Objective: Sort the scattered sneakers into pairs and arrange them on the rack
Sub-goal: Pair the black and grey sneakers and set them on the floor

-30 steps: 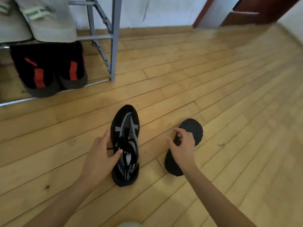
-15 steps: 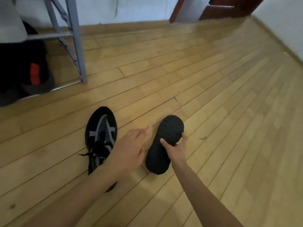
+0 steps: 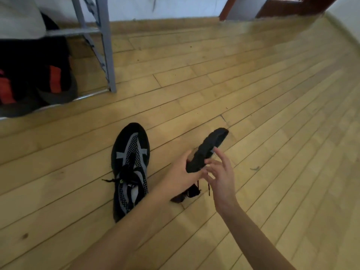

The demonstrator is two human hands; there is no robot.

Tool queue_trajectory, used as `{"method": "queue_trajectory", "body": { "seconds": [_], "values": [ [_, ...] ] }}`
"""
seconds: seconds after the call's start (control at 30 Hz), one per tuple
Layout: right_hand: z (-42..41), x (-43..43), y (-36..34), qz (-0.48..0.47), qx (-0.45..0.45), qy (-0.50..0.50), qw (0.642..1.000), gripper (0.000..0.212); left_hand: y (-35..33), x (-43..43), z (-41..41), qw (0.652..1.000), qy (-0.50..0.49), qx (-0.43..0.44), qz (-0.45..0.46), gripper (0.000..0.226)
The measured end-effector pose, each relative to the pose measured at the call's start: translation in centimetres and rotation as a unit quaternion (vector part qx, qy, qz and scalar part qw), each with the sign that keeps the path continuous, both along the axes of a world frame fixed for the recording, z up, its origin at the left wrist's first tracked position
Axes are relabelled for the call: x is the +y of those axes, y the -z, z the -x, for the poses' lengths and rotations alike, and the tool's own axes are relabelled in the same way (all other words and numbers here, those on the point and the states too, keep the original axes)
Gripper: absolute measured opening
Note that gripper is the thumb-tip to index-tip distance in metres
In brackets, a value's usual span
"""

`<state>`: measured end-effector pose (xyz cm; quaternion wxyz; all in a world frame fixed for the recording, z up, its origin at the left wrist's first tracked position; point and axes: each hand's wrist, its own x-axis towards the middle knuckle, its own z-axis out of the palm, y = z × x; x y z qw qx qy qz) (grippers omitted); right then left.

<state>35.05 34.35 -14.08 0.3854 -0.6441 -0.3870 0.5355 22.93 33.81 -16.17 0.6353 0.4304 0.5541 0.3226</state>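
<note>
A black and grey mesh sneaker [image 3: 130, 168] stands upright on the wooden floor, toe pointing away from me. To its right, its black-soled mate [image 3: 208, 148] is tipped up on its edge, laces hanging below. My left hand [image 3: 180, 175] grips this second sneaker at its heel end. On the sneaker's right side, my right hand [image 3: 220, 172] has its fingers spread, fingertips touching or nearly touching the sole. The grey metal shoe rack [image 3: 106, 45] stands at the upper left.
On the rack's bottom shelf sits a pair of black shoes with red stripes [image 3: 52, 78]; a pale shoe [image 3: 17, 18] rests on the shelf above. A white wall and a dark wooden door [image 3: 288, 6] lie beyond the plank floor.
My left hand left the upright sneaker, crossed to the overturned one and took hold of it. That sneaker has been lifted onto its edge. My right hand's fingers have spread apart.
</note>
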Motion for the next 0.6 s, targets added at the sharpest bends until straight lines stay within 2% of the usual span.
{"method": "queue_trajectory", "body": {
  "seconds": [0.07, 0.1, 0.17, 0.2, 0.23, 0.33, 0.37, 0.47, 0.53, 0.6],
  "values": [
    [0.9, 0.3, -0.9, -0.032, -0.023, -0.067, 0.997, 0.042, 0.1, -0.1, 1.6, 0.999, -0.04, -0.015, 0.015, 0.043],
    [1.1, 0.4, -1.0, -0.069, -0.072, -0.088, 0.991, 0.04, 0.2, -0.3, 2.3, 0.996, -0.064, -0.046, 0.044, 0.041],
    [0.7, 0.3, -1.1, -0.158, -0.25, -0.108, 0.949, 0.037, 0.3, -1.2, 3.3, 0.979, -0.122, -0.128, 0.106, 0.039],
    [0.4, 0.3, -1.0, -0.174, -0.298, -0.115, 0.932, 0.042, 0.2, -1.6, 3.7, 0.966, -0.153, -0.167, 0.127, 0.039],
    [0.4, 0.2, -1.1, -0.153, -0.295, -0.132, 0.934, 0.05, 0.1, -2.0, 4.0, 0.953, -0.179, -0.202, 0.141, 0.039],
    [1.1, -0.2, -1.3, -0.017, -0.094, -0.191, 0.977, 0.058, -0.4, -2.5, 4.7, 0.934, -0.207, -0.251, 0.149, 0.041],
    [1.2, -0.2, -1.1, 0.0, -0.062, -0.195, 0.979, 0.059, -0.6, -2.6, 4.9, 0.94, -0.197, -0.24, 0.144, 0.042],
    [1.4, -0.1, -0.9, -0.012, -0.067, -0.201, 0.977, 0.064, -1.4, -2.6, 5.3, 0.971, -0.138, -0.161, 0.109, 0.047],
    [1.2, 0.0, -0.7, -0.008, -0.058, -0.203, 0.978, 0.067, -2.0, -2.8, 6.1, 0.994, -0.082, -0.053, 0.055, 0.052],
    [0.9, 0.0, 0.0, -0.005, -0.067, -0.206, 0.976, 0.068, -2.2, -3.1, 7.3, 0.996, -0.051, 0.078, -0.007, 0.061]
  ]
}}
